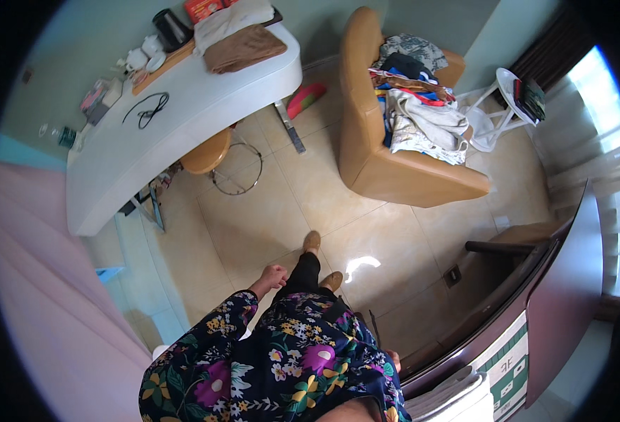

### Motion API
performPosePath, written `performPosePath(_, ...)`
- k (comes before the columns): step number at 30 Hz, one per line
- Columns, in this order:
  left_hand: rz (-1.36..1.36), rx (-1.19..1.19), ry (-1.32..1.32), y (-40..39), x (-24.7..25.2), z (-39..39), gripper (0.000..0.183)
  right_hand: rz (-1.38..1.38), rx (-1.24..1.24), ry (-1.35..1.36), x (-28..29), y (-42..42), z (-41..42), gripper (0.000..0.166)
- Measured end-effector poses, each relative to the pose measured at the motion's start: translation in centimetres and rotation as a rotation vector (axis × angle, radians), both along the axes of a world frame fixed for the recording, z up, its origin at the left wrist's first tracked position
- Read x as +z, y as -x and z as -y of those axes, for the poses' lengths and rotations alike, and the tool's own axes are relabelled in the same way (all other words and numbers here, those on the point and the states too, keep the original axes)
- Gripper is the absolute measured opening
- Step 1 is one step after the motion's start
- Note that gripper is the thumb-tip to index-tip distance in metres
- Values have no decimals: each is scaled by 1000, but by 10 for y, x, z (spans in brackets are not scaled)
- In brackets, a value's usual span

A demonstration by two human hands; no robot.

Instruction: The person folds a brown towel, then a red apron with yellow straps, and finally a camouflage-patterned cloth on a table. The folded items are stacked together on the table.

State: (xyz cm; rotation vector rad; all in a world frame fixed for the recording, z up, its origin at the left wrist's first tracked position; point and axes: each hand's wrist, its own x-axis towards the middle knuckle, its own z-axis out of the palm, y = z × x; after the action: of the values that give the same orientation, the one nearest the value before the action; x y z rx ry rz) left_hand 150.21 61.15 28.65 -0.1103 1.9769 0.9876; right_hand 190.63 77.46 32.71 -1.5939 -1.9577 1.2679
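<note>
My left hand (274, 277) hangs beside my dark trousers, its fingers curled in with nothing seen in them. Only a small part of my right hand (394, 360) shows past my flowered sleeve, near the edge of a dark wooden desk (563, 300); what it holds, if anything, is hidden. Ahead of me stands a tan leather armchair (362, 116). On its seat lies a heap of clothes (420, 100), with a pale grey garment (431, 116) on top. My tan shoes (312, 241) are on the tiled floor, one ahead of the other.
A curved white table (194, 111) at the left bears a folded brown towel (244, 48), a black kettle (171, 29) and a coiled cable (151, 109). Below its edge is a round stool (207, 153). A small white side table (507, 87) stands by the curtain. Folded white cloth (452, 395) lies at lower right.
</note>
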Motion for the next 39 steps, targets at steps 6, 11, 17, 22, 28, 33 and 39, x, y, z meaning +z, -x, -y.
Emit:
performPosePath(6,107,-26,-60,52,21,-32,18,-306,-376,695,-5,66,0,19)
performPosePath(11,-103,-166,-132,110,76,-75,18,-425,-506,801,11,120,-2,19)
performPosePath(17,-869,-480,-559,173,193,-195,18,-549,-595,850,22,180,-33,20)
performPosePath(22,-1385,-561,-599,211,264,-299,13,-659,-622,864,25,225,-75,20)
performPosePath(28,-1684,-664,-191,257,267,-363,21,-799,-588,892,14,285,-172,21)
performPosePath(33,-1696,-616,-56,264,264,-361,18,-874,-497,936,14,342,-266,22)
performPosePath(39,-1671,-608,59,252,264,-351,18,-874,-422,986,22,374,-330,22)
